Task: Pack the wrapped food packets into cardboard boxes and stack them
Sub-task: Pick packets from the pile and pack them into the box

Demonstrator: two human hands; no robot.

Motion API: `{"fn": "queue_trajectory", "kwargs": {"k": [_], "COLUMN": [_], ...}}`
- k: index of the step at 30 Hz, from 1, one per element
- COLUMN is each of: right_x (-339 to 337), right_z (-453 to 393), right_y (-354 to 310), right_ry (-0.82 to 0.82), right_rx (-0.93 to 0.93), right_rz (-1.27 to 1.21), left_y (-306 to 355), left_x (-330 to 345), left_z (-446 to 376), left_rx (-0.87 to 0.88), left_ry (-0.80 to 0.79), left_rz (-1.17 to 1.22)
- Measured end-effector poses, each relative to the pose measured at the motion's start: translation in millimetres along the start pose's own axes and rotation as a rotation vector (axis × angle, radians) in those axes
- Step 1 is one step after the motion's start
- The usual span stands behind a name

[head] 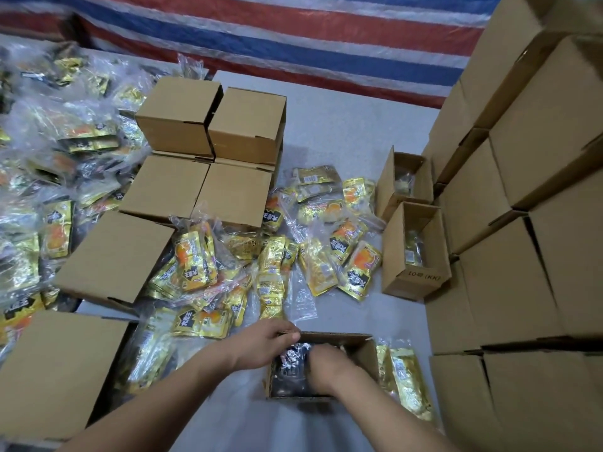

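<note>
An open cardboard box [365, 349] stands on the grey table right in front of me. My left hand [266, 342] grips the box's far left rim. My right hand [329, 370] is down inside the box, pressing on a shiny plastic-wrapped packet [292, 357]; its fingers are hidden by the hand's back. Loose yellow-and-gold food packets [277, 256] lie scattered on the table beyond the box. One more packet [406, 380] lies just right of the box.
Closed boxes [208, 151] stand in rows at left and centre. Two open boxes [414, 252] holding packets sit at mid right. A tall wall of stacked closed boxes [522, 223] fills the right side. A large heap of bagged packets [49, 158] covers the far left.
</note>
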State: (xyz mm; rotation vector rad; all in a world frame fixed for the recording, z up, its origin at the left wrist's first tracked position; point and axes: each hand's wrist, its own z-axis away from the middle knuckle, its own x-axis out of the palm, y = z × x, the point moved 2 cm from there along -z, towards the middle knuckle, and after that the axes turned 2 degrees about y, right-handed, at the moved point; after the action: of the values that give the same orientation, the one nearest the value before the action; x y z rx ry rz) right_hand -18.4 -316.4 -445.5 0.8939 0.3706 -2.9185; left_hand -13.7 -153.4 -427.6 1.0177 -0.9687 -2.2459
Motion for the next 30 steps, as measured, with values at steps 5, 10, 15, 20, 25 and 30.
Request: {"fn": "queue_trajectory", "kwargs": {"k": [5, 10, 15, 20, 25, 30], "right_x": [-17, -55, -66, -54, -43, -49], "right_z": [25, 64, 37, 21, 40, 73], "right_y": [9, 35, 43, 39, 63, 105], "right_ry": [0.038, 0.547, 0.320, 0.253, 0.365, 0.583], "right_rx": [-0.106, -0.244, -0.238, -0.196, -0.104, 0.112], "right_rz": [-0.132, -0.184, 0.084, 0.188, -0.041, -0.371], "left_y": [1, 4, 7, 7, 24, 70], "left_x": [-4, -3, -2, -3, -6, -3], "left_z": [-2, -3, -3, -2, -3, -16], "left_rx": [-0.009, -0.043, -0.054, -0.078, -0.160, -0.162], "left_ry": [0.002, -0.003, -0.011, 0.025, 0.214, 0.364], "left_rz": [-0.009, -0.019, 0.020, 0.019, 0.106, 0.433]}}
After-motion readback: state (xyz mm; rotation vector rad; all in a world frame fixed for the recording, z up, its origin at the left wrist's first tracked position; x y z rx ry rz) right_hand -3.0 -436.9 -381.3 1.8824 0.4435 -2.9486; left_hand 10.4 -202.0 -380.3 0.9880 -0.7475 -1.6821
